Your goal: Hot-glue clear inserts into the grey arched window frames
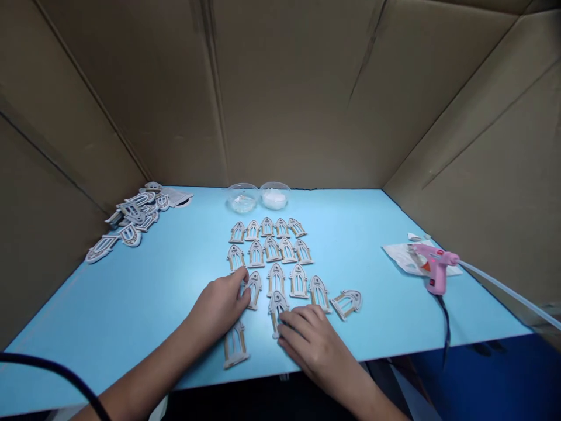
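Small arched window-shaped pieces [272, 249] stand out in rows on the blue table, white with tan sides. My left hand [222, 301] has its thumb and fingers at the left edge of one arched piece [254, 290] in the third row; its fingers are closed on it. My right hand [307, 339] rests at the right side of another piece [277, 307], lower in the middle, fingers bent over its edge. Below my left hand lies one more piece [235, 346], partly covered by the hand. A tilted piece [347, 303] lies at the right end.
A heap of similar pieces [138, 210] is at the back left. Two clear bowls, one with clear bits [243, 203] and one with white material [274, 199], stand at the back. A pink glue gun [437, 272] lies on the right, corded. Cardboard walls [298, 93] surround the table.
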A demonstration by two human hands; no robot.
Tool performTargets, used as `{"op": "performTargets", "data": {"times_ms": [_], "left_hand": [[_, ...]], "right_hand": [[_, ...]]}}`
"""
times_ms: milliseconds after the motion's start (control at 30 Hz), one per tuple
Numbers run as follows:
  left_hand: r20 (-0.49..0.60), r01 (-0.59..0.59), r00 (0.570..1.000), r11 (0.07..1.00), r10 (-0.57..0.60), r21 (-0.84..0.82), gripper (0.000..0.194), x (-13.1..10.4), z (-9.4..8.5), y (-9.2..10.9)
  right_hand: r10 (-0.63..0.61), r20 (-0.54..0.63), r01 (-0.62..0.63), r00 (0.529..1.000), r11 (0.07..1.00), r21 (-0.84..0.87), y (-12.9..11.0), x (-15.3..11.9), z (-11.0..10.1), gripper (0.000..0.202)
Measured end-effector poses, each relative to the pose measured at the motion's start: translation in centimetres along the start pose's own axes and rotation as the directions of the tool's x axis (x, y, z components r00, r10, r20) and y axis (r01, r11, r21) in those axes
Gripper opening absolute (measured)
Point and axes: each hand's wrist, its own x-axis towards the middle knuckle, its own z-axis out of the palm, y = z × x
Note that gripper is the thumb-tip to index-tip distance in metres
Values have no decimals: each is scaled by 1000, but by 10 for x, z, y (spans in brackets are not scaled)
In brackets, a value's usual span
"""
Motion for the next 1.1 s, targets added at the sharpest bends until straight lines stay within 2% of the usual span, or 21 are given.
{"op": "performTargets", "data": {"times_ms": [100,167,267,333,433,533,667,767,833,1100], "left_hand": [[-30,-4,1000,990,8,139,15,1,3,9],[-124,-62,989,981,85,183,21,-5,3,10],[-270,-182,931,954,246,240,25,-31,7,1],[-266,-314,892,925,365,216,30,-53,13,-10],[-253,-432,853,890,456,147,29,-75,25,-28],[-326,-448,823,884,466,132,31,-75,28,-43],[-397,-437,785,879,476,190,37,-59,23,-55],[-362,-428,797,875,483,224,40,-49,18,-56],[-331,-416,816,879,474,233,42,-43,17,-55],[-277,-383,855,895,437,229,43,-31,19,-45]], "right_hand": [[-21,-36,20,999,1000,-13,-4,-8,2,6],[-22,-47,21,999,999,-35,-7,-13,1,7],[-13,-39,11,999,999,-51,-7,-19,0,8],[7,-22,-8,1000,999,-43,-8,-21,-1,7],[47,7,-46,999,997,-54,-9,-20,-2,7],[67,-37,-68,997,997,-33,-9,-21,-5,5],[123,-191,-132,974,991,-35,-2,-31,-11,12],[221,-166,-242,961,964,-114,8,-40,-16,12],[265,-114,-282,957,945,-167,16,-43,-19,21],[317,-44,-319,947,920,-228,34,-38,-22,30]]}}
